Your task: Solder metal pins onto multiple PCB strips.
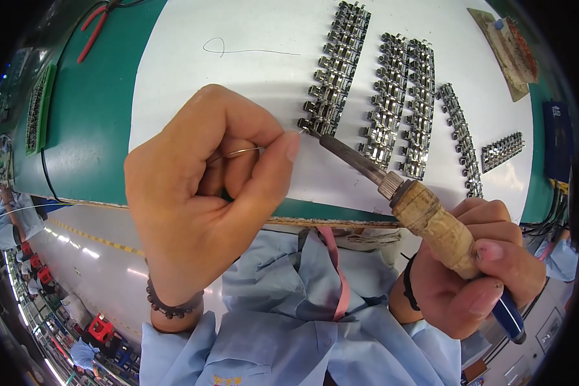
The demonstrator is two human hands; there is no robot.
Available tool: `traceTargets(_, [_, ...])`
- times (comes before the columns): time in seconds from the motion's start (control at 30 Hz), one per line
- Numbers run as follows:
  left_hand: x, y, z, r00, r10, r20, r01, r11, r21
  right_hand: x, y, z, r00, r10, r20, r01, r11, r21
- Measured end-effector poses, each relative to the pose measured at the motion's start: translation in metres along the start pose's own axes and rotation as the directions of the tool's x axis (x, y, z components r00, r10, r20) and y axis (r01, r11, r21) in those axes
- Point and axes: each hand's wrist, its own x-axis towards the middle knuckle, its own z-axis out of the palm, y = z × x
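My left hand is closed in a pinch on a thin solder wire, which runs back through the curled fingers. My right hand grips a soldering iron by its tape-wrapped handle. The iron's dark tip meets the near end of a row of small metal connectors, right by the left fingertips; whether the solder touches the tip is too small to tell. To the right lie two more metal connector rows side by side, then a thinner slanting row and a short row.
White paper covers much of the green mat. Red-handled pliers and a green circuit board lie left. A brown board with an orange-brown block sits at the far right. Other people sit in the background at left.
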Motion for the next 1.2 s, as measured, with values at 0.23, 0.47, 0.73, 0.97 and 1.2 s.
traceTargets(0.23, [0.001,-0.007,-0.003,0.997,0.072,-0.036,-0.074,0.995,-0.061,-0.007,0.004,0.001,0.993,-0.029,-0.114,0.033,0.999,0.039])
traceTargets(0.47, [0.002,-0.001,-0.003,0.999,0.046,-0.021,-0.049,0.991,-0.124,-0.003,0.006,0.004,0.984,-0.072,-0.162,0.073,0.997,0.003])
traceTargets(0.73, [0.007,0.002,0.000,0.998,-0.043,0.047,0.047,0.995,-0.089,0.002,0.010,0.008,0.967,-0.124,-0.223,0.124,0.992,-0.013])
traceTargets(0.97, [0.015,0.001,0.002,0.996,-0.008,0.091,0.014,0.998,-0.068,0.005,0.013,0.008,0.956,-0.144,-0.257,0.143,0.989,-0.021])
traceTargets(1.2, [0.013,0.005,-0.004,0.997,0.032,0.066,-0.024,0.993,-0.113,0.000,0.015,0.015,0.924,-0.132,-0.359,0.152,0.988,0.030])
